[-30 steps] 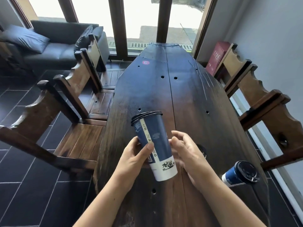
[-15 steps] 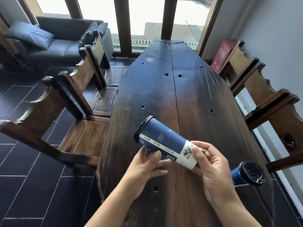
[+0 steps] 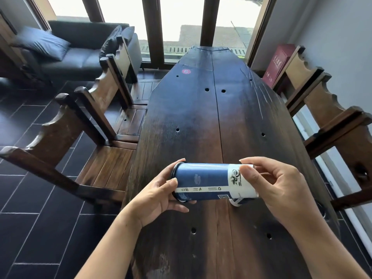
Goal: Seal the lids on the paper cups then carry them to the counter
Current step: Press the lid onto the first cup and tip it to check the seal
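Note:
A tall blue and white paper cup (image 3: 209,181) with a black lid lies on its side in the air above the dark wooden table (image 3: 203,117). The lidded end points left, the white base right. My left hand (image 3: 161,195) grips the lidded end, thumb over the rim. My right hand (image 3: 275,186) pinches the white base with thumb and fingers. A black lid edge (image 3: 322,210) peeks out behind my right wrist; the cup under it is hidden.
Wooden chairs (image 3: 84,137) line the left side and more chairs (image 3: 330,121) the right. A red box (image 3: 278,63) leans at the far right. A dark sofa (image 3: 76,47) stands by the windows. Black floor tiles lie on the left.
The cup has tipped from upright through a slant to lying level. My right hand moved to its base and my left hand slid to the lidded end. The second cup went out of sight.

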Demonstrator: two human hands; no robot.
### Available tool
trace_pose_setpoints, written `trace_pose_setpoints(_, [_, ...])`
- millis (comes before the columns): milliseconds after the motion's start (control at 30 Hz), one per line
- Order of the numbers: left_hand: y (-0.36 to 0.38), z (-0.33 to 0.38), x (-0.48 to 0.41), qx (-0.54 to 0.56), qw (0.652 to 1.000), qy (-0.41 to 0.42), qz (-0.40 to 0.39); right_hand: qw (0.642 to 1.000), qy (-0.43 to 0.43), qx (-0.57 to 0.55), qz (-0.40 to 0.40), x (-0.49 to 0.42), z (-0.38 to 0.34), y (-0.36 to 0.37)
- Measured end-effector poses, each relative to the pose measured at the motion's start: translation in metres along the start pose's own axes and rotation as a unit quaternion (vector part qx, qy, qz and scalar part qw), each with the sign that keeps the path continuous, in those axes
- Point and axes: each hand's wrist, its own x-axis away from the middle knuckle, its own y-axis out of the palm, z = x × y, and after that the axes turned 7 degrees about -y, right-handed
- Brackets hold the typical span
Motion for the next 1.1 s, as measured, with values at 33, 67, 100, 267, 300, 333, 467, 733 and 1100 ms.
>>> trace_pose_setpoints(33, [0.000, 0.000, 0.000, -0.007, 1.000, 0.000, -0.004, 1.000, 0.002, 0.002, 0.001, 0.000, -0.001, -0.001])
trace_pose_setpoints(67, [0.000, -0.001, -0.001, -0.012, 1.000, 0.001, -0.007, 1.000, 0.003, 0.005, 0.001, 0.000, -0.001, -0.001])
trace_pose_setpoints(100, [-0.001, -0.002, -0.002, -0.014, 1.000, 0.002, -0.008, 1.000, 0.005, 0.008, 0.001, 0.000, -0.002, -0.002])
trace_pose_setpoints(267, [0.001, -0.010, -0.006, -0.016, 1.000, 0.010, 0.009, 1.000, 0.010, 0.016, -0.003, 0.000, -0.002, -0.004])
trace_pose_setpoints(300, [0.001, -0.011, -0.006, -0.017, 1.000, 0.013, 0.015, 1.000, 0.010, 0.013, -0.005, 0.000, -0.002, -0.004])
trace_pose_setpoints(333, [0.001, -0.012, -0.006, -0.017, 0.999, 0.017, 0.020, 1.000, 0.010, 0.008, -0.009, 0.000, -0.002, -0.003])
trace_pose_setpoints(467, [0.001, -0.013, -0.005, -0.010, 0.999, 0.036, 0.032, 0.999, 0.012, -0.019, -0.027, -0.002, -0.001, 0.000])
trace_pose_setpoints(733, [0.004, -0.011, -0.005, -0.001, 0.995, 0.094, 0.024, 0.995, 0.050, -0.078, -0.030, -0.004, 0.007, -0.004])
trace_pose_setpoints(1100, [0.006, -0.017, -0.004, 0.011, 0.994, 0.108, 0.005, 0.997, 0.046, -0.055, -0.031, -0.001, 0.014, -0.007])
